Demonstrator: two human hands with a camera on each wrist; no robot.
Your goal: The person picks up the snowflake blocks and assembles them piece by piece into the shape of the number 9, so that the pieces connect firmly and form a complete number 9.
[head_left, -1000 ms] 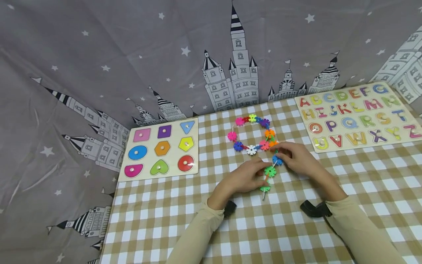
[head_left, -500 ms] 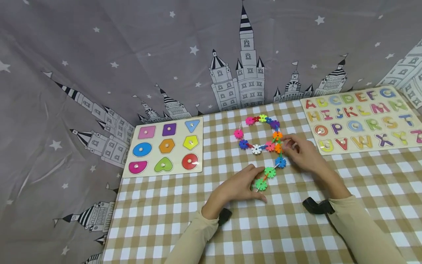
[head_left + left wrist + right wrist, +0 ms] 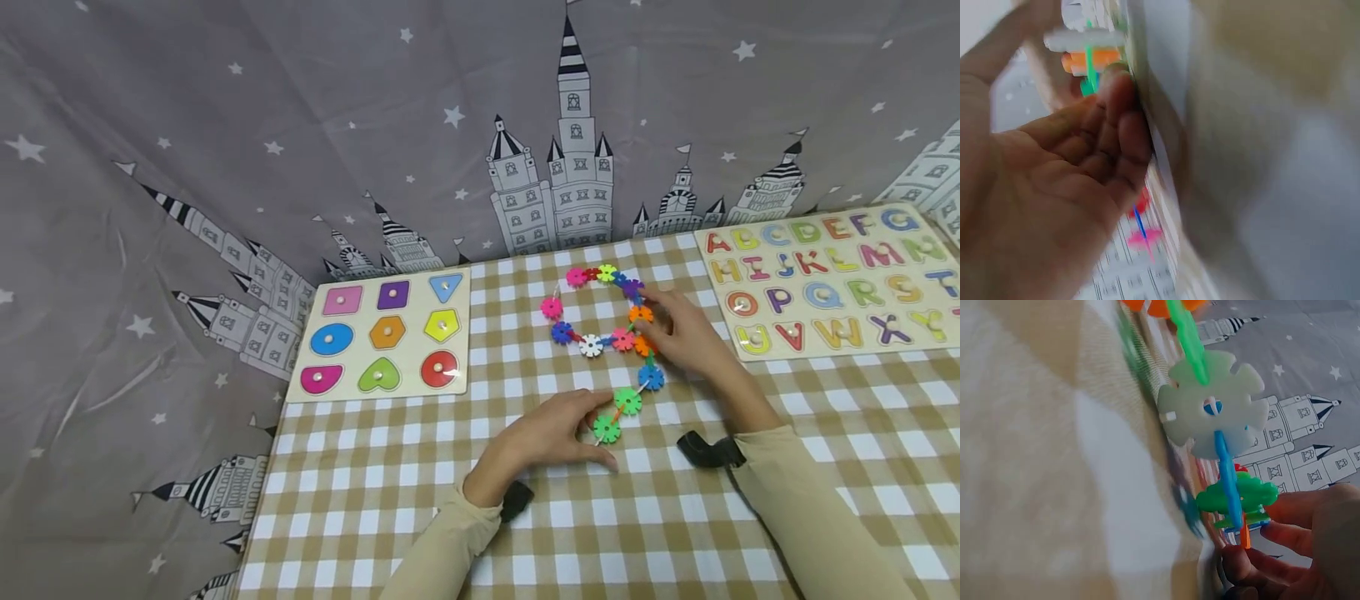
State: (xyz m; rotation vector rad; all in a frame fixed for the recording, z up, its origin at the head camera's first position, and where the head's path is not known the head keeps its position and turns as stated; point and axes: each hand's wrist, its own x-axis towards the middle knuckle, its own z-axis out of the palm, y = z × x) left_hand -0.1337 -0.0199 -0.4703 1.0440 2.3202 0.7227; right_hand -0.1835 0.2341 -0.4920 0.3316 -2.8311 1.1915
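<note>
A chain of colourful notched plastic discs [image 3: 590, 346], linked by short sticks, lies on the cloth as a loop with a tail, like a figure nine. My right hand [image 3: 686, 333] is at the loop's right side, thumb and index finger about the upper orange disc [image 3: 641, 314], just below the purple disc [image 3: 632, 288]. In the right wrist view its fingers [image 3: 1291, 537] curl at the linked discs. My left hand [image 3: 551, 429] rests on the cloth beside the tail's green discs [image 3: 628, 401], thumb spread, fingers loosely bent. Its palm [image 3: 1054, 206] shows in the left wrist view.
A wooden shape puzzle board [image 3: 386, 379] lies at the left and an alphabet puzzle board [image 3: 765, 350] at the right. The table has a checked cloth [image 3: 585, 542]. A grey castle-print curtain [image 3: 375, 108] hangs behind. Each wrist wears a black device [image 3: 708, 450].
My right hand has moved up the chain from the blue disc to the upper orange disc. My left hand has loosened from the green discs, thumb spreading outward. The view has shifted slightly.
</note>
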